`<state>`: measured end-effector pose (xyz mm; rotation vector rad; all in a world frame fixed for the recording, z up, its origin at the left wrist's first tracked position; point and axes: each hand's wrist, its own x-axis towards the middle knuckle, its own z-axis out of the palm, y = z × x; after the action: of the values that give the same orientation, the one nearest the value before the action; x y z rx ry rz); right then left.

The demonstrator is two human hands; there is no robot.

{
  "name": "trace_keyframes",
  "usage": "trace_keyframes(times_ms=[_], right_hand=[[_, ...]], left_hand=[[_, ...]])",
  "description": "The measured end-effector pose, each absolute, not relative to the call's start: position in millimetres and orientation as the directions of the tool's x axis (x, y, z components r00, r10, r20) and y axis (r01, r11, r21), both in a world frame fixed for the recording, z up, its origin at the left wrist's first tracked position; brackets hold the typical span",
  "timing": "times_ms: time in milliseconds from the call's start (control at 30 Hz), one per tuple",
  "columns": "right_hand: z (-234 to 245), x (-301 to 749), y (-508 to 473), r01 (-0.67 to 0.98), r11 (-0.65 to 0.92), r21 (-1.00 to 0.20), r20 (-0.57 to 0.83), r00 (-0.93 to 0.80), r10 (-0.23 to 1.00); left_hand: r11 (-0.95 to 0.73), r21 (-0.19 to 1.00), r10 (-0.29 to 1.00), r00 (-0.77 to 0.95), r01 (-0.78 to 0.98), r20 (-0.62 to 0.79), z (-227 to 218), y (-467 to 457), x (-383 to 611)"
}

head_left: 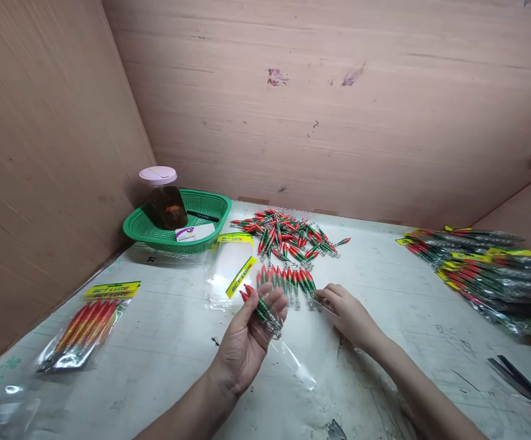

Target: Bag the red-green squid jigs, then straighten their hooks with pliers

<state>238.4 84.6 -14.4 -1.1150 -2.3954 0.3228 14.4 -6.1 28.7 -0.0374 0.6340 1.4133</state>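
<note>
My left hand (247,345) is closed around a small bunch of red-and-green fishing lures (263,311), their hooks hanging toward the palm's lower side. My right hand (350,311) is at the right end of a row of similar lures (288,281), its fingertips pinched at the hook end of the last lure (310,282). Behind the row lies a loose heap of red-and-green lures (288,235). Clear packets with yellow "BCT LURE" headers (235,247) rest left of the row, and a loose yellow header strip (241,277) lies across them.
A green basket (222,201) at the back left holds a pink-lidded jar (162,201), a card and a black pen. A packet of red-orange lures (91,324) lies at left. Packed lures (489,269) are piled at right, near red-handled scissors (522,385). Wooden walls enclose the table.
</note>
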Motion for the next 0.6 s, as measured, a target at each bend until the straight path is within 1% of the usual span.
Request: trace_keyframes(times_ms=[100,200,233,333,400,433,533,600], right_hand=[[-15,244,78,0.658,0.652,-0.376,0.341,-0.556,0.758],[0,258,65,0.653,0.65,-0.389,0.362,-0.54,0.76],[9,264,60,0.647,0.645,-0.407,0.36,-0.536,0.764],[33,277,45,0.6,0.601,-0.528,0.321,-0.514,0.795],[42,280,40,0.58,0.571,-0.581,0.29,-0.508,0.811],[44,280,39,0.585,0.569,-0.578,0.287,-0.506,0.813],[45,281,34,0.624,0.587,-0.516,0.329,-0.489,0.808],[51,285,24,0.609,0.593,-0.526,0.351,-0.48,0.804]], left_hand=[[0.2,0.345,0.909,0.043,-0.917,-0.414,24,-8,17],[0.197,0.362,0.909,0.031,-0.911,-0.415,21,-9,18],[0.198,0.369,0.907,0.028,-0.908,-0.42,20,-9,19],[0.211,0.38,0.898,0.025,-0.901,-0.439,19,-10,19],[0.217,0.383,0.895,0.027,-0.898,-0.444,19,-10,20],[0.217,0.383,0.896,0.027,-0.898,-0.444,19,-10,20],[0.213,0.386,0.898,0.024,-0.898,-0.439,19,-10,20],[0.212,0.393,0.898,0.019,-0.895,-0.44,19,-10,19]])
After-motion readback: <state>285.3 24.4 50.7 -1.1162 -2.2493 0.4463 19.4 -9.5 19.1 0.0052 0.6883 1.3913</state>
